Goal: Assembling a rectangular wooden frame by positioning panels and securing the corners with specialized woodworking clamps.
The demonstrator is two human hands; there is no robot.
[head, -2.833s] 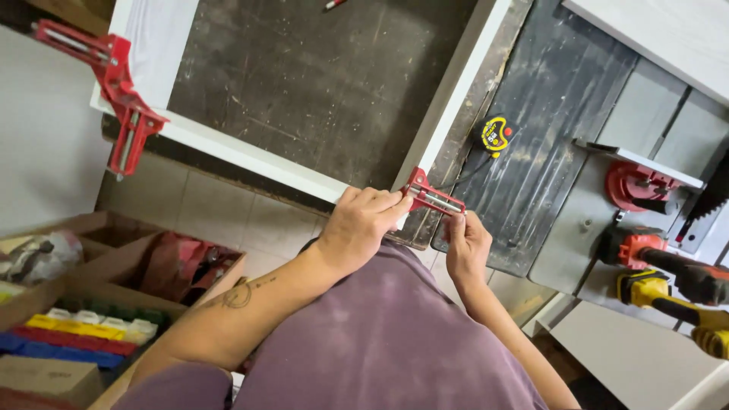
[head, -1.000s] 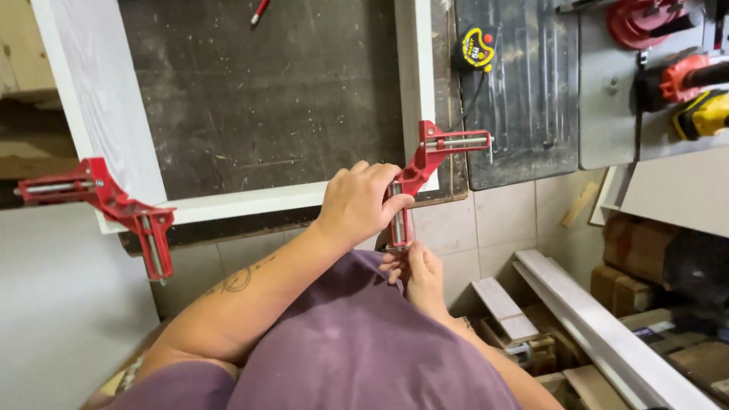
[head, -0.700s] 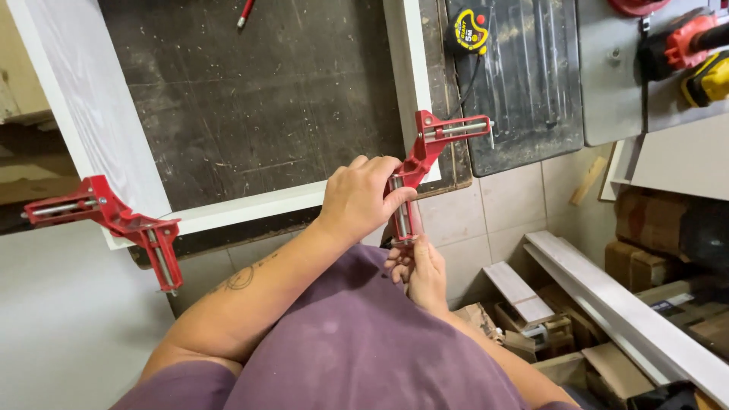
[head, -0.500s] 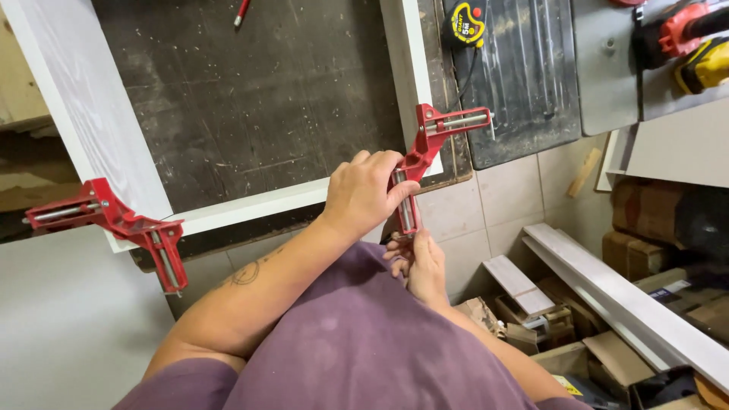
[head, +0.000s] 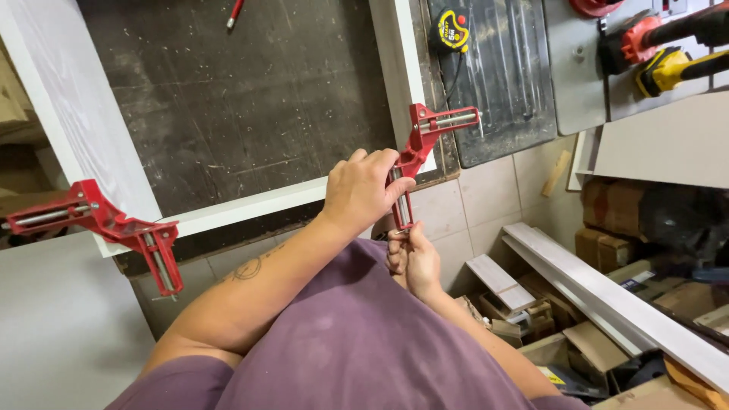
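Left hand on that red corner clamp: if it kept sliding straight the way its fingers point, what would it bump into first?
Probably the clamp's own screw bar, just past the left hand; depth is hard to judge.

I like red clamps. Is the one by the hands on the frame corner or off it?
On. The red clamp sits over the white frame corner, left hand pressing it, right hand at its screw handle.

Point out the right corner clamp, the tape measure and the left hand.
right corner clamp (head: 422, 133), head view, red body at the frame corner
tape measure (head: 450, 30), head view, yellow case
left hand (head: 363, 190), head view, back of hand
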